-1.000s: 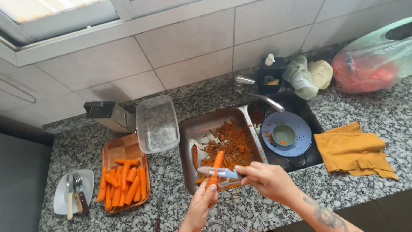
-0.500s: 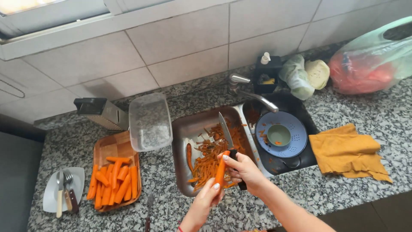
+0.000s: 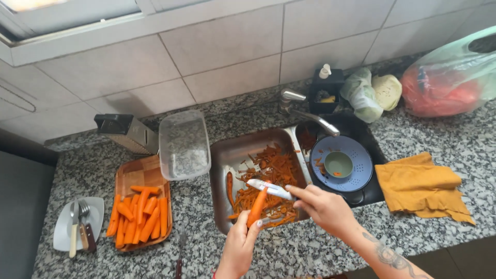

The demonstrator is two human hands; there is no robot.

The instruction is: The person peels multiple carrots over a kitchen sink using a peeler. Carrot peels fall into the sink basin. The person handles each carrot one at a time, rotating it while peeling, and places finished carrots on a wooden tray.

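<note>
The knife, upright before, now lies flat: right hand (image 3: 323,206) grips one pale-handled knife (image 3: 269,189) across one orange carrot (image 3: 257,207), held by the left hand (image 3: 238,248) over one metal sink tray (image 3: 227,155)

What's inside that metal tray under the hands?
The metal tray holds a heap of orange carrot peelings and one whole carrot. The hands and the held carrot hide its near edge.

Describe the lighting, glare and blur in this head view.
Head view: soft daylight, brightest by the window frame, which is blown out; mild sheen on the wall tiles; faint motion blur on the peeler in the right hand; the carrot and left hand stay fairly sharp.
</note>
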